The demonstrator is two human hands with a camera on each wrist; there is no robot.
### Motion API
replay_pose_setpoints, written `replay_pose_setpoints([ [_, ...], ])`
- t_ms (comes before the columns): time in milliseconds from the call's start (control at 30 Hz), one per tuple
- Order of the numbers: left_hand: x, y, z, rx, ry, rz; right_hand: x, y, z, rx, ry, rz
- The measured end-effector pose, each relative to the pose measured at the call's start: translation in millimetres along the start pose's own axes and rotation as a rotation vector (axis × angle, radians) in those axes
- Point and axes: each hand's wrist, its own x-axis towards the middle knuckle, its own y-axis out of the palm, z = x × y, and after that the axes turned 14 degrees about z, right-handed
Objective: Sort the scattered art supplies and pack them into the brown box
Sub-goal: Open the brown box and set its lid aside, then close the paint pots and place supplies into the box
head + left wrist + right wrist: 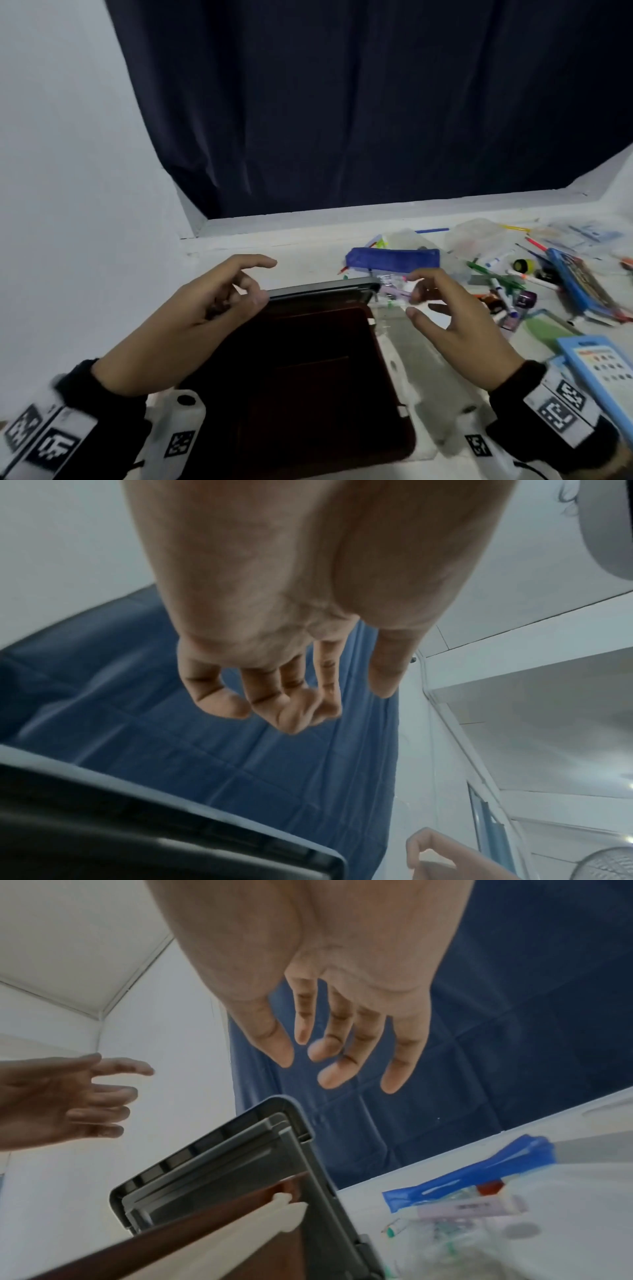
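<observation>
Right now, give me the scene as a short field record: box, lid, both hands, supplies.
box: brown box on the white table, open, interior dark, contents cannot be told
lid: grey lid raised at the far edge, standing up
left hand: left hand near the lid's left end, fingers loosely curled, holds nothing; contact with lid unclear
right hand: right hand by the lid's right end, fingers spread, holds nothing
supplies: scattered right of the box; blue pouch, markers, blue paint set
</observation>
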Motion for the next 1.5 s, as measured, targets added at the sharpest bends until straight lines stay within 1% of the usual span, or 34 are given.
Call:
replay_pose_setpoints([
  [67,11,21,-16,0.007,-0.011,-0.031,-13,-18,-13,0.004,-0.004,-0.032],
  [100,17,33,-22,0.005,-0.031,-0.055,-21,-29,-22,0.015,0.009,-0.024],
  [233,40,84,-51,-0.041,-0.060,-0.095,-57,-72,-63,0.048,0.057,0.081],
  [333,57,128,-71,-0.093,-0.027,-0.132,-83,-105,-99,0.026,0.069,0.136],
  [433,74,170,-90,-0.101,0.019,-0.162,-105,-137,-129,-0.003,0.072,0.154],
  [533,92,207,-105,-0.154,0.005,-0.191,-121,-167,-154,-0.058,0.098,0.203],
  [600,104,231,-106,-0.141,-0.036,-0.186,-125,-183,-171,-0.126,0.128,0.275],
  [700,124,267,-78,-0.029,-0.166,-0.155,-128,-192,-195,-0.258,0.190,0.385],
  [800,141,289,-47,0.154,-0.349,-0.032,-130,-187,-219,-0.437,0.325,0.542],
  [867,150,296,-33,0.243,-0.471,0.051,-128,-185,-230,-0.473,0.417,0.685],
  [900,155,298,-27,0.254,-0.498,0.086,-125,-185,-233,-0.469,0.443,0.732],
  [967,162,300,-19,0.250,-0.492,0.117,-119,-185,-237,-0.475,0.452,0.789],
  [1033,168,303,-13,0.271,-0.447,0.086,-112,-187,-238,-0.496,0.418,0.766],
  [1167,189,307,-20,0.247,-0.311,0.010,-93,-193,-239,-0.506,0.369,0.627],
  [1267,217,306,-28,0.217,-0.212,-0.038,-77,-203,-235,-0.459,0.314,0.419],
  [1367,252,301,-31,0.186,-0.136,-0.086,-67,-217,-237,-0.327,0.300,0.194],
  [1433,275,299,-28,0.203,-0.083,-0.072,-67,-223,-246,-0.217,0.311,0.077],
  [1467,286,299,-25,0.218,-0.067,-0.044,-69,-226,-250,-0.183,0.323,0.048],
  [1500,295,300,-22,0.235,-0.085,-0.007,-71,-228,-254,-0.157,0.340,0.039],
])
